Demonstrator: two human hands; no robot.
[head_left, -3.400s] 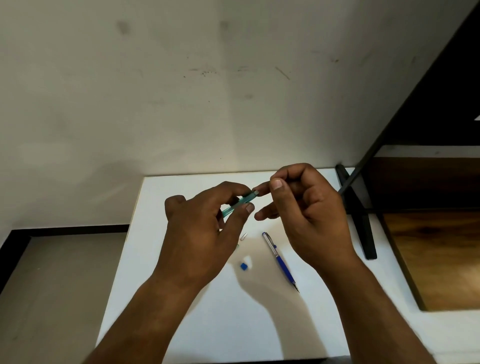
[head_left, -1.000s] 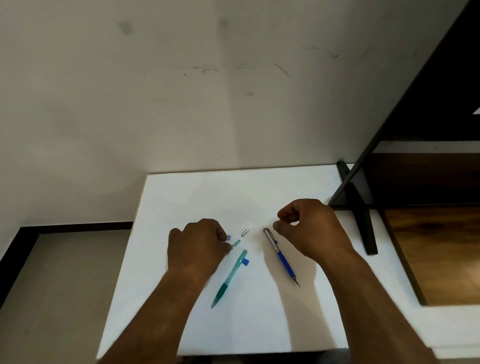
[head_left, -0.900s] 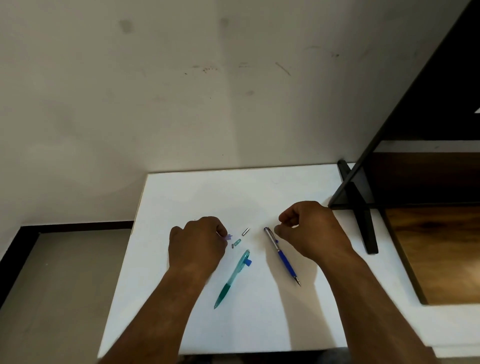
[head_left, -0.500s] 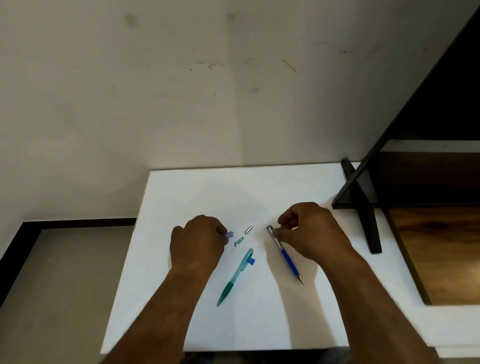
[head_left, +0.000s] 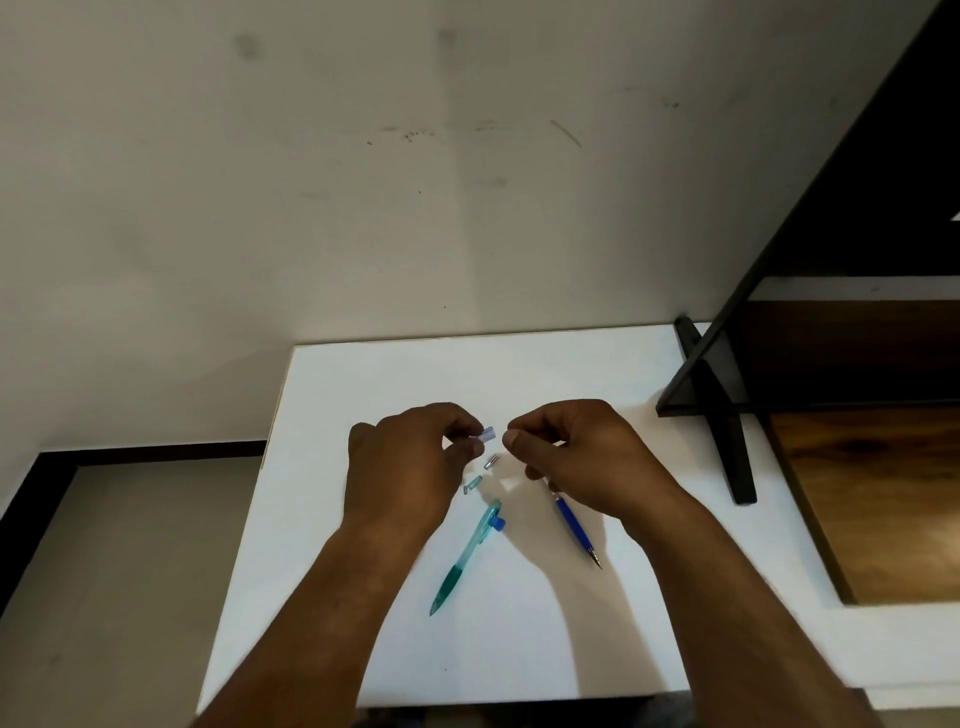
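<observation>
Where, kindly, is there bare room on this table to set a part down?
Bare: the table along the wall, and its near edge below the teal pen. Crowded: the middle, around the small parts and blue pen.

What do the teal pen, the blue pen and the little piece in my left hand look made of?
Teal pen: pale see-through barrel, so translucent plastic; darker opaque grip, possibly rubber. Blue pen: opaque blue barrel, plastic or painted metal; the dark pointed tip looks metallic. Little piece pinched by the left hand: clear bluish plastic, probably.
</observation>
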